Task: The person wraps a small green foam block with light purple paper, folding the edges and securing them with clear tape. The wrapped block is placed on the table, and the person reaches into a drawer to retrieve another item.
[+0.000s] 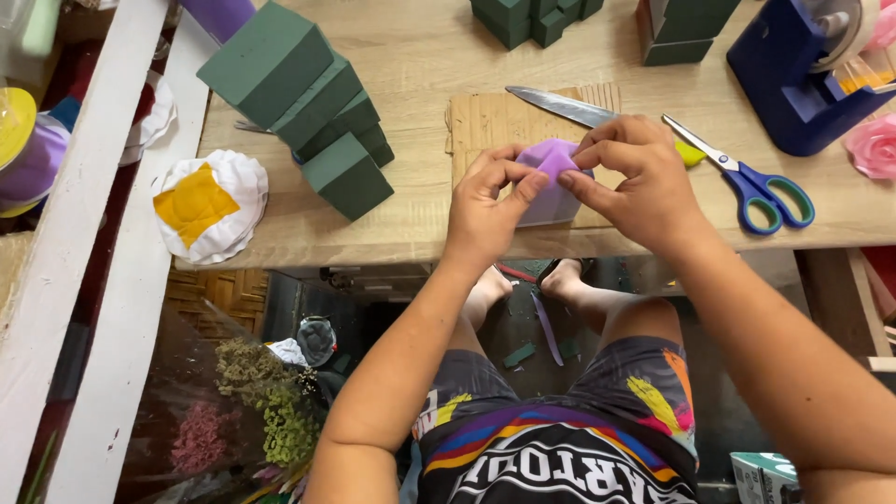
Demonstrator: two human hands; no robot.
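Both hands work on a small block wrapped in purple paper (551,182), which rests on a piece of brown cardboard (490,121) at the front of the wooden table (420,56). My left hand (485,205) pinches the paper at the block's left top. From the other side, my right hand (630,177) pinches the paper's folded top. A long knife (560,105) lies on the cardboard just behind the hands.
Dark green foam blocks (308,103) are stacked at the left, more (532,19) at the back. Blue-handled scissors (756,187) lie to the right, beside a blue tape dispenser (793,75) and a pink paper rose (875,145). A white-and-yellow paper flower (207,203) sits at the table's left edge.
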